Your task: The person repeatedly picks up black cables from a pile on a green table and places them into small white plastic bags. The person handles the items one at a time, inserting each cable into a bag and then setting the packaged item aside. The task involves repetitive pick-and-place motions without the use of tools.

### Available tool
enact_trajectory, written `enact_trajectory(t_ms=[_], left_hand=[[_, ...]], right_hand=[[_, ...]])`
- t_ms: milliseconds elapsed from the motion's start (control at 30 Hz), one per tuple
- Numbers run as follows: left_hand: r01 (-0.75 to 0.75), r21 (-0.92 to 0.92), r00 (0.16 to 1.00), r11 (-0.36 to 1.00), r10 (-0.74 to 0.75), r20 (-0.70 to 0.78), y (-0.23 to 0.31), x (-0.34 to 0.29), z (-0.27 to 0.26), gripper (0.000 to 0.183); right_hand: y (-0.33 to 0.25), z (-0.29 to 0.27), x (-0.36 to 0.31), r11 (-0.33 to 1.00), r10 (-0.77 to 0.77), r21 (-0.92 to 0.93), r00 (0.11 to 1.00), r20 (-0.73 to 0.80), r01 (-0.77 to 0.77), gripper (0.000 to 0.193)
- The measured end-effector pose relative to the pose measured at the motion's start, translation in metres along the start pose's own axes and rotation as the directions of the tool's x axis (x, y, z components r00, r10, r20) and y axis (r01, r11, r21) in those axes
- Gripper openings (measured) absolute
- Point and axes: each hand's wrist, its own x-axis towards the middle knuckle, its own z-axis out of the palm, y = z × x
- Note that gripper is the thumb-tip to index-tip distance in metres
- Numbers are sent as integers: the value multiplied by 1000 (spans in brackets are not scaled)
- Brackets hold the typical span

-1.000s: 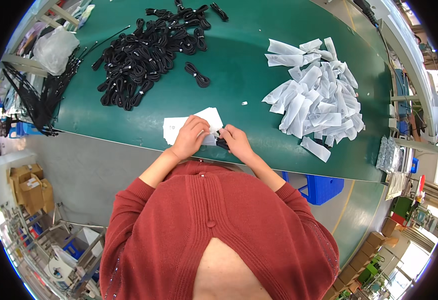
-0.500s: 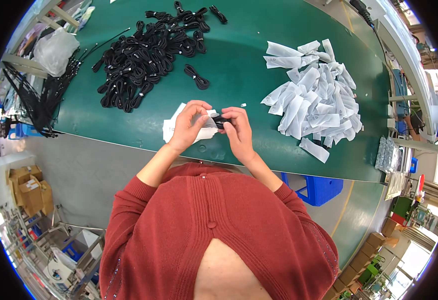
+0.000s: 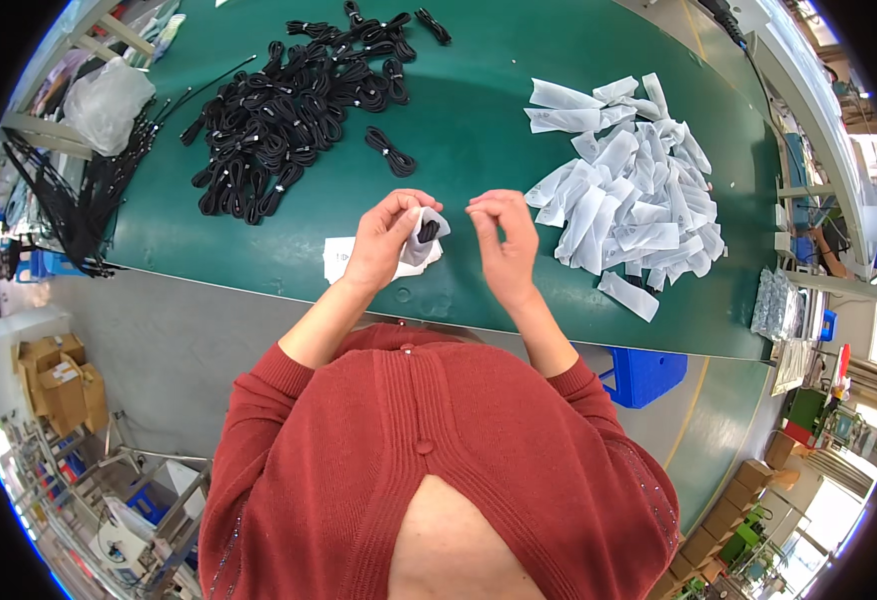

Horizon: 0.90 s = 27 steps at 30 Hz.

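Observation:
My left hand (image 3: 383, 245) grips a small white translucent bag (image 3: 422, 247) between thumb and fingers. The bag's mouth faces right, and a coiled black cable (image 3: 428, 231) shows inside it. Under this hand lies a stack of flat white bags (image 3: 339, 257), partly covered. To the right, my right hand (image 3: 507, 245) is raised apart from the bag, its thumb and fingertips pinched together. Whether anything small is between those fingertips cannot be made out. Beyond the hands, a single tied black cable (image 3: 391, 152) lies on the green table.
A heap of tied black cables (image 3: 279, 130) covers the table's far left. At right lies a pile of filled white bags (image 3: 629, 190). Loose black cables (image 3: 94, 200) hang over the left edge near a clear plastic bag (image 3: 109, 103). A blue stool (image 3: 649, 377) stands below the front edge.
My right hand has come away from the cable and bag, moving right. The cable now sits inside the bag, which my left hand still holds, tilted upward.

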Motion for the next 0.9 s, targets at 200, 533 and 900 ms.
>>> enact_trajectory(t_ms=[200,533,900], left_hand=[[114,-98,993,989,-108,56,14,5,12,15],[-47,122,999,991,48,-4,11,7,12,14],[-300,909,954,289,72,292,-63,-28,-64,30]], right_hand=[[-27,0,10,990,-101,-81,979,176,116,19],[-15,-40,13,999,37,-35,997,-71,-40,9],[47,-24,43,869,-27,-493,991,-132,-42,22]])
